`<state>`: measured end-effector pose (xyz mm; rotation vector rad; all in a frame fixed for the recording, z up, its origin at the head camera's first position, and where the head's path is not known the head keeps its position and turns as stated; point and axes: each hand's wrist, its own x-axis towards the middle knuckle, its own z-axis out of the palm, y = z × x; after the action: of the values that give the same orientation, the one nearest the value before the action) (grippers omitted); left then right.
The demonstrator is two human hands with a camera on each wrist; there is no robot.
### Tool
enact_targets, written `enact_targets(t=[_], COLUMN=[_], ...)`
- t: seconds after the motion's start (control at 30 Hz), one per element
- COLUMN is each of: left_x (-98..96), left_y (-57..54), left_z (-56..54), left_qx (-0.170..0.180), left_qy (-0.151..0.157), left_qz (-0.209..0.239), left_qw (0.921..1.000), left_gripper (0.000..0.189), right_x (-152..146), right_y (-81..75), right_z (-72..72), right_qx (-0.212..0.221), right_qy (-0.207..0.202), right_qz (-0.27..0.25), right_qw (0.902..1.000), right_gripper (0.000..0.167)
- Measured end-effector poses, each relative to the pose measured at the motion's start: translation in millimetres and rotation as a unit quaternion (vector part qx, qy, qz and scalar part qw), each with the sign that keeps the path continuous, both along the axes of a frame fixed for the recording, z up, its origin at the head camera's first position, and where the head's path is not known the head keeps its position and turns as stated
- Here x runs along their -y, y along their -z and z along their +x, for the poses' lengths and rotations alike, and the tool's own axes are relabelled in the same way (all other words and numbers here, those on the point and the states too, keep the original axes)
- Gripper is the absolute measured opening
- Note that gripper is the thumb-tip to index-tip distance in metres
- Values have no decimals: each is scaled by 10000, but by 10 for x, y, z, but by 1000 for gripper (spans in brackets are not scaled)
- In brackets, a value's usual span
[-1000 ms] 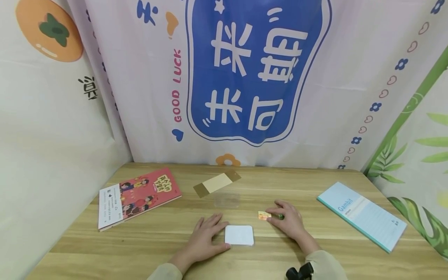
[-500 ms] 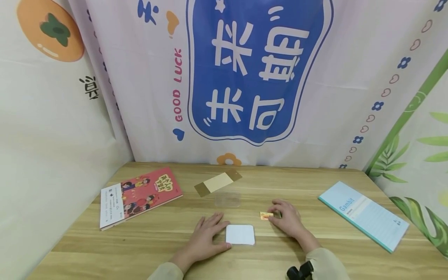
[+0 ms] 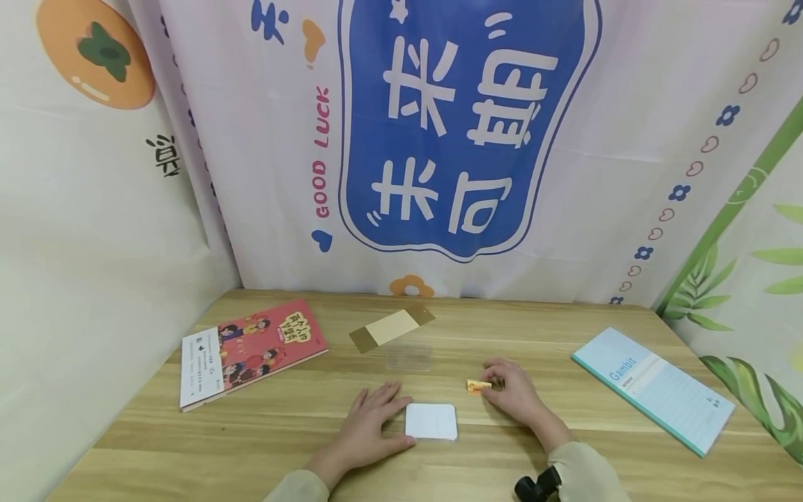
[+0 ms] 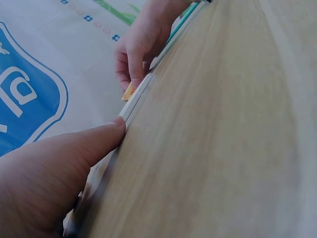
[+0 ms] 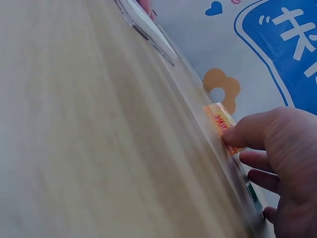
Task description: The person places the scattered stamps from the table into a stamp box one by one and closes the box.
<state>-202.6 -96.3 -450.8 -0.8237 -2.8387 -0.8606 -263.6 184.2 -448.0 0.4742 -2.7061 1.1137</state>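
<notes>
Nearest to us on the wood-grain bench, a white, round-cornered rectangular slab lies flat, perhaps stacked cards. Our left grip rests spread around its left end, fingers extended, the thumb tip touching its near corner and a finger by the far one; we are not clasping it. We would judge the slab light and fairly stiff, smooth enough to slide, and best taken by opposite edges.

A little farther, to the right, our right grip is nearly closed, thumb and fingers pinching the right end of a small, flat, yellow-orange rectangular packet, its left end free and pointing toward the slab's side. It probably weighs almost nothing, and is thin and easily creased; a light pinch at one end should suffice. It looks glossy, with red lettering and what seems a notched edge.

Beyond lie a clear plastic tray and a brown strip with a cream middle.
</notes>
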Motion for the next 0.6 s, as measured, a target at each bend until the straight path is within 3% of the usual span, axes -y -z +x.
enact_targets(t=[0.27,0.6], left_x=[-3,-6], left_y=[-3,-8], left_z=[0,5], left_qx=[25,-6], left_qy=[-10,-4], left_qz=[-28,-28], left_qw=[10000,10000], left_gripper=[65,64], right_x=[-8,-15], right_y=[24,43], right_z=[-19,-25], right_qx=[-196,100], right_qy=[116,162], right_qz=[-218,-356], right_qw=[9995,9992], right_gripper=[16,15])
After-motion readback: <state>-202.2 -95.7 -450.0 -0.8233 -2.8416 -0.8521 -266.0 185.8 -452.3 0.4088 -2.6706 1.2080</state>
